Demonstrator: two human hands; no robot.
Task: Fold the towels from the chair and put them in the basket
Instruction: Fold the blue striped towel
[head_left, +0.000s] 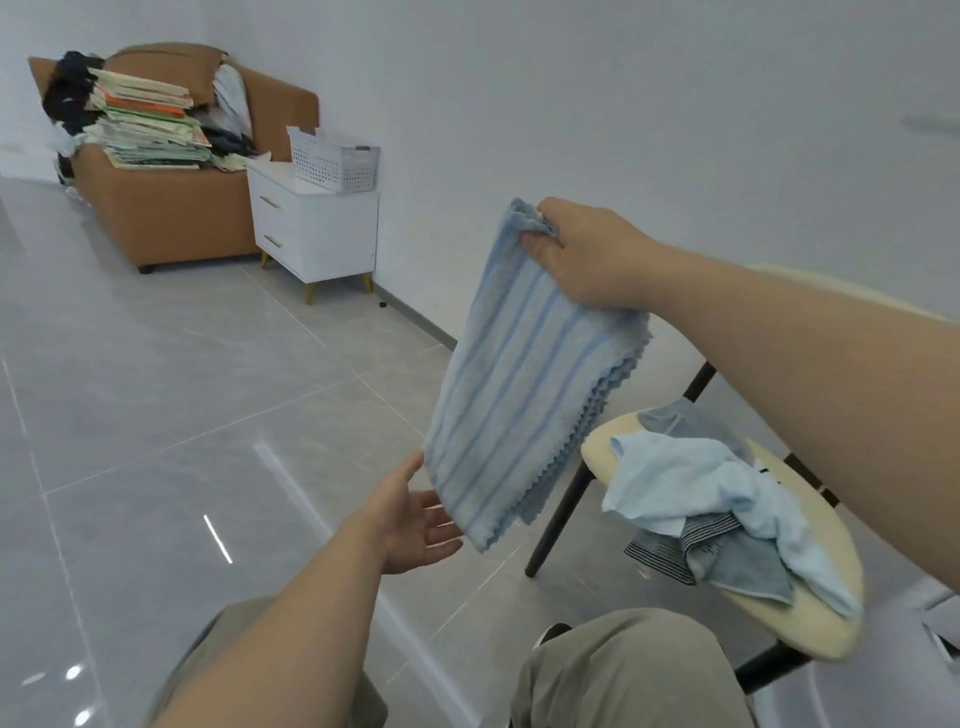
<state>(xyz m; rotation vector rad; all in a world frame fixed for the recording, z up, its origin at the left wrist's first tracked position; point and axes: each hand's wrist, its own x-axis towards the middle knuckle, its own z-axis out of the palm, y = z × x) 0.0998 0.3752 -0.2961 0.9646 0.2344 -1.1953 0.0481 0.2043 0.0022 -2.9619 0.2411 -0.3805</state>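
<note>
A blue striped towel (524, 374) hangs folded in the air in front of me. My right hand (582, 254) grips its top corner. Just under the towel's lower edge, my left hand (415, 519) is held palm up with relaxed fingers, touching or nearly touching the cloth. To the right stands a cream-seated chair (597, 441) with dark legs, heaped with a light blue towel (696, 483) and darker striped cloths (727, 556). A white perforated basket (332, 163) sits on a white nightstand far back to the left.
The white nightstand (317, 228) stands against the wall beside a brown sofa (171, 208) piled with books and dark clothes. Glossy grey floor tiles (182, 415) stretch between me and the basket. My knees in khaki trousers (623, 670) show at the bottom.
</note>
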